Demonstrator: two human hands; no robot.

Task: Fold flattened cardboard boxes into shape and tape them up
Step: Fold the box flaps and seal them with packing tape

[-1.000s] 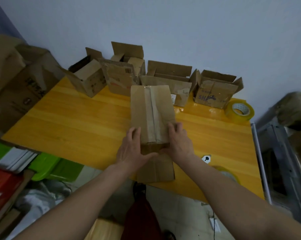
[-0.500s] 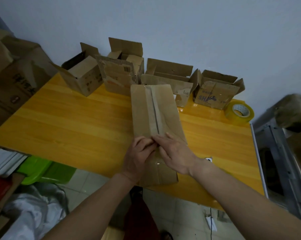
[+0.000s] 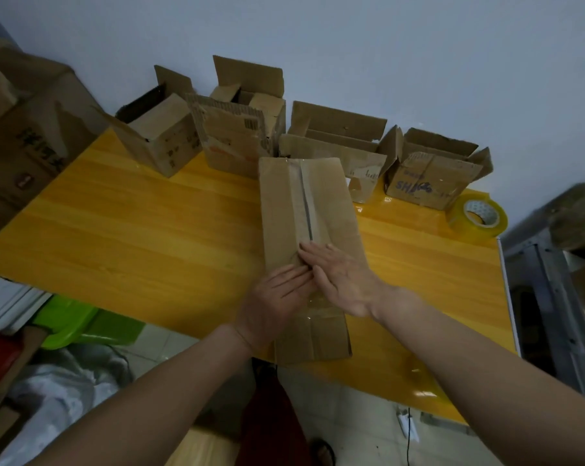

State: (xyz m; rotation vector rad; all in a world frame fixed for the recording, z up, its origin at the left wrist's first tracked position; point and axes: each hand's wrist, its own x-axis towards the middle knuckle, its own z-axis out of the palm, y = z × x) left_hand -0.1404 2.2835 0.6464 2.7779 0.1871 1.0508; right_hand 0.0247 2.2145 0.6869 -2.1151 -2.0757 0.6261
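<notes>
Both hands, left (image 3: 273, 301) and right (image 3: 341, 276), flat on taped box (image 3: 304, 210) seam; table (image 3: 150, 230).

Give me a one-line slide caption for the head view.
Both hands, left and right, press flat on the taped seam of a cardboard box on the yellow table.

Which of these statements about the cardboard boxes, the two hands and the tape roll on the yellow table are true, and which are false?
1. Both hands lie on the long box in the middle. True: left hand and right hand press it with straight fingers.
2. The tape roll is in the right hand. False: it lies on the table, far right.
3. Four open boxes stand along the wall. True.
4. The long box's seam is bare. False: clear tape runs along it.
</notes>
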